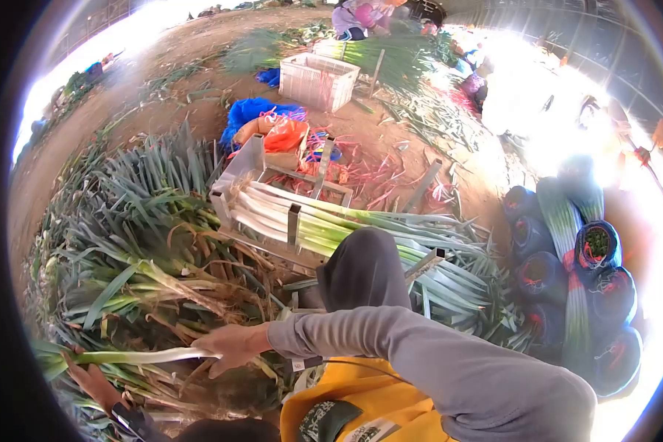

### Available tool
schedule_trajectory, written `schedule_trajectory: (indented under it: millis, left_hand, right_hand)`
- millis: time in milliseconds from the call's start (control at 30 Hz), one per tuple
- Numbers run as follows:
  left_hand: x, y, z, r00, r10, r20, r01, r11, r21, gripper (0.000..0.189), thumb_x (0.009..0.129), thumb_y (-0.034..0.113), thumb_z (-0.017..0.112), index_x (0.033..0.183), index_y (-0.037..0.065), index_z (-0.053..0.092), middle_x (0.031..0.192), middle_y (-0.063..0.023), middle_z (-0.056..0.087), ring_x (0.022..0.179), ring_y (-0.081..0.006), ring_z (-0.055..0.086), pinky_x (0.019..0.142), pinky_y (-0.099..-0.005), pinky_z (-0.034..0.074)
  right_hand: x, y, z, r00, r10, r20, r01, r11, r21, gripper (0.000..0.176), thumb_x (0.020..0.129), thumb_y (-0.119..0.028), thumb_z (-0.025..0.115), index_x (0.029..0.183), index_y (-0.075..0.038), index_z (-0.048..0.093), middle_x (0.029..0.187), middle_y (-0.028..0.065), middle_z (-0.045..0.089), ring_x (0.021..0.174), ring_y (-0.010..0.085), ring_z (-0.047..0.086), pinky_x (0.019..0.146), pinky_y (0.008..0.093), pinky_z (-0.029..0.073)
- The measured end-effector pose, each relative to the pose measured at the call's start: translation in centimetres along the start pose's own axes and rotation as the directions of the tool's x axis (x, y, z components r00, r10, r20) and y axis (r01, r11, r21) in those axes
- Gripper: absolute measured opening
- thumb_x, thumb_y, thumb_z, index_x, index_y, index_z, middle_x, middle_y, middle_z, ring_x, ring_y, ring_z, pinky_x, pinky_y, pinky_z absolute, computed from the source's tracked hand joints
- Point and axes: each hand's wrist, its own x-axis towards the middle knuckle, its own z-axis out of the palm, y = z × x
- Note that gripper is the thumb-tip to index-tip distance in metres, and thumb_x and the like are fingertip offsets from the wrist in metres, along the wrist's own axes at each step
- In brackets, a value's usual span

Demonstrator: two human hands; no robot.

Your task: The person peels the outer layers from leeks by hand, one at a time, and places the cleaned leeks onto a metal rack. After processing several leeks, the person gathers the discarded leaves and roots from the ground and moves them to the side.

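A leek (147, 356) lies level across the lower left, its white end to the right and its green leaves to the left. My left hand (94, 381) is closed around it near the leaves, a dark band on the wrist. At the white end, my right hand (232, 346) has its fingers closed on the tip; the root end is mostly hidden by them. Behind both hands spreads a big heap of untrimmed leeks (147, 199) with brown roots and dry leaves. Cleaned leeks (331, 221) lie side by side in a metal rack (293, 225) beyond my knee.
Tied leek bundles (541, 276) are stacked at the right. Behind the rack are blue netting (247, 114), an orange bag (286, 136) and scattered pink ties. Farther back stands a white crate (319, 81), and a person (361, 18) crouches by more leeks.
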Motion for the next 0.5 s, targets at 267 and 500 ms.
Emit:
schedule_trajectory:
  millis: [267,500]
  left_hand:
    - [-2.2,5.0,0.4,0.988,0.153,-0.021,-0.123,0.864,0.489,0.030,0.095,0.013,0.062,0.122,0.000,0.063,0.107,-0.0139,0.068,0.093,-0.0242,0.065,0.081,-0.0376,0.053]
    - [1.1,5.5,1.4,0.766,-0.642,0.037,0.158,0.131,-0.979,0.024,0.110,0.024,0.043,0.111,0.000,0.049,0.094,-0.0115,0.059,0.074,-0.0189,0.053,0.065,-0.0309,0.049]
  right_hand:
    - [-0.9,-1.3,2.1,0.944,0.232,0.233,-0.276,0.176,0.945,0.033,0.107,-0.037,0.054,0.118,-0.008,0.065,0.086,0.0009,0.066,0.061,0.0093,0.056,0.053,0.0256,0.046]
    - [0.3,-4.0,0.8,0.988,-0.006,-0.156,0.073,0.902,0.425,0.030,0.108,-0.026,0.054,0.112,0.002,0.064,0.073,0.0007,0.059,0.059,0.0090,0.053,0.054,0.0285,0.043]
